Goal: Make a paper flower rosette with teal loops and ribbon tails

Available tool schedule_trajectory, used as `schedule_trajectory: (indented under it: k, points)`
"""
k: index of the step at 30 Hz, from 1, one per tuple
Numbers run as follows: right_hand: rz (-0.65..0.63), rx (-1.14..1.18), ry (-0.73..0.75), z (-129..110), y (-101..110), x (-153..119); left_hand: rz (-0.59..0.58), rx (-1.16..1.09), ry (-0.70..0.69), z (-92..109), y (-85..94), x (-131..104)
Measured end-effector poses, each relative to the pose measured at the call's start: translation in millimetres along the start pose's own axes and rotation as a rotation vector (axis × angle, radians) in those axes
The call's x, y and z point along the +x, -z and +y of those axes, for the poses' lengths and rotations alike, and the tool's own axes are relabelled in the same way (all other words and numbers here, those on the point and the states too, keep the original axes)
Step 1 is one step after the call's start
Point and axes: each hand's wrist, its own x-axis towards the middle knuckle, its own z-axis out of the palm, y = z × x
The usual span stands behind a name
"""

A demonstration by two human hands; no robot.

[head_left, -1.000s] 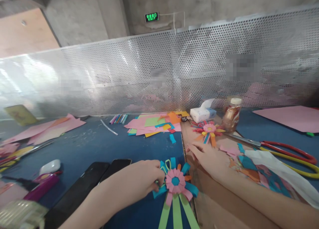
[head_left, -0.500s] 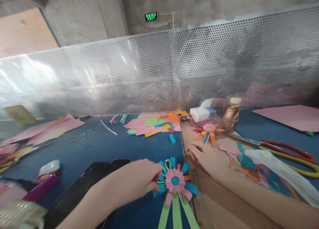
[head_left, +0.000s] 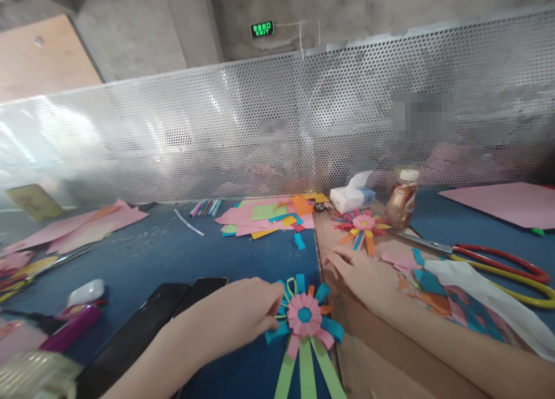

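A paper rosette lies on the blue tabletop at the cardboard's edge. It has a pink pleated ring, a blue centre, blue, orange and green loops, and light green tails. My left hand is at its left side, fingers curled and thumb below, closed about the outer loops; the exact contact is partly hidden. My right hand rests on the brown cardboard, above and right of the rosette, fingers loosely extended and holding nothing. Just beyond it lies a second paper flower with red, orange and blue strips.
Scissors and paper scraps lie right. Behind are coloured sheets, markers, a tissue pack and a bottle. Black phones lie under my left forearm. A perforated metal screen spans the back.
The thumb of my left hand has shifted slightly at the rosette's left edge. My right hand and the rosette stay in place.
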Motion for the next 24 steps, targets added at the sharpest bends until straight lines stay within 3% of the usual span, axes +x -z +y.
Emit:
schedule_trajectory:
  k: [17, 24]
  points:
    - [-0.005, 0.016, 0.037, -0.4, 2.2, -1.5, 0.043, -0.060, 0.019, 1.7, 5.7, -1.5]
    - [-0.015, 0.073, 0.019, 1.5, 0.2, 1.8, -0.002, -0.192, 0.065, -16.6, 13.1, 7.7]
